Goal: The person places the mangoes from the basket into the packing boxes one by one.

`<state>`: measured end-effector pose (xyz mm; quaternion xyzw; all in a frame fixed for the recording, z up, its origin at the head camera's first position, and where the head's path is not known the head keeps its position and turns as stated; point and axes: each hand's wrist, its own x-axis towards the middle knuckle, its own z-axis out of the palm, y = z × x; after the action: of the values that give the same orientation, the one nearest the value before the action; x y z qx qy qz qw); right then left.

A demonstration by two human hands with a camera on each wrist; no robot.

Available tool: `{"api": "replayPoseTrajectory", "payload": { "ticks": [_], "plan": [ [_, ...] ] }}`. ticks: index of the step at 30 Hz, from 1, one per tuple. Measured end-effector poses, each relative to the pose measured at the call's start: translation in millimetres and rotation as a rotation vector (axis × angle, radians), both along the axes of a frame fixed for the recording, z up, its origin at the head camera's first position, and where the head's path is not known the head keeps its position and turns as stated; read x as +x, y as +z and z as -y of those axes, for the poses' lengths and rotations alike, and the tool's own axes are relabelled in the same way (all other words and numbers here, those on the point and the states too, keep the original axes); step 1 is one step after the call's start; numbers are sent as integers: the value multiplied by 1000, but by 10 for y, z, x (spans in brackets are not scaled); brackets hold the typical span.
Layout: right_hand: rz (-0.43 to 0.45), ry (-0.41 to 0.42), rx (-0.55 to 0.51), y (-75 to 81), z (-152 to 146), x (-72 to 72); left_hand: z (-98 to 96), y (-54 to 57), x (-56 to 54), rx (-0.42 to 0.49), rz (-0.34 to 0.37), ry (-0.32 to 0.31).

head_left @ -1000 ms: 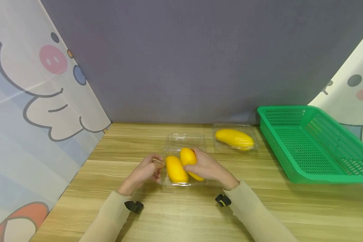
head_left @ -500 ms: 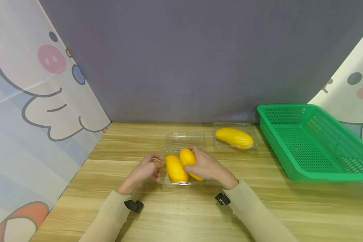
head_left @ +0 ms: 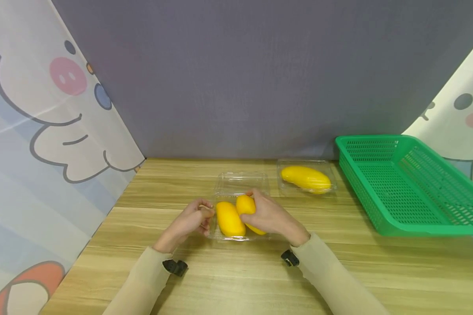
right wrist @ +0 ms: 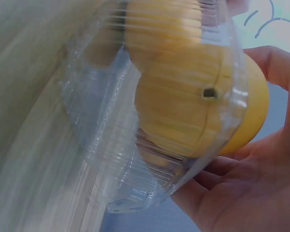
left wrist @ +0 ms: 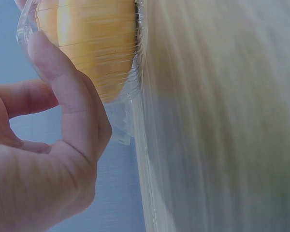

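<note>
A clear plastic clamshell box [head_left: 241, 183] lies open, its lid tipped back toward the wall. Inside its near half rests one yellow mango [head_left: 230, 219]. My right hand [head_left: 269, 214] grips a second mango [head_left: 245, 204] from the right, leaning beside the first. Through the ribbed box wall in the right wrist view, the held mango [right wrist: 179, 106] shows, with fingers curled beneath and behind it. At the box's left side, my left hand [head_left: 192, 217] pinches the rim. Its fingers [left wrist: 72, 101] bend at that rim in the left wrist view.
Farther back to the right, another clear box [head_left: 327, 167] contains a yellow mango [head_left: 305, 179]. A green mesh basket [head_left: 394, 229] stands at the right. Wood-grain table [head_left: 236, 280] runs back to a grey wall [head_left: 236, 87], with cartoon-printed sheets on both sides.
The mango in my right hand sits slightly lower in the box than a second ago. My left hand holds nearly still.
</note>
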<state>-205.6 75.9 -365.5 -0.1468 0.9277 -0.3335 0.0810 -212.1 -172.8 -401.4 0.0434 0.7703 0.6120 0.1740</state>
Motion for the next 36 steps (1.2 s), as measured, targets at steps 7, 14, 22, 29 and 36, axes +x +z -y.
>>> {"api": "replayPoseTrajectory", "payload": {
  "ticks": [7, 14, 22, 29, 36],
  "plan": [
    [-81, 15, 54, -18, 7, 5, 4, -7, -4, -3, -2, -9],
    [-109, 25, 84, -35, 7, 6, -6, -6, 4, -8, 1, 2],
    [-147, 60, 148, -24, 4, 28, 6, -7, -5, -11, -2, -10],
    [-170, 104, 249, -19, 17, 63, 23, -14, -1, -8, -5, -25],
    [-172, 98, 194, -9, -15, 36, 19, -6, -2, -5, -3, -20]
  ]
}}
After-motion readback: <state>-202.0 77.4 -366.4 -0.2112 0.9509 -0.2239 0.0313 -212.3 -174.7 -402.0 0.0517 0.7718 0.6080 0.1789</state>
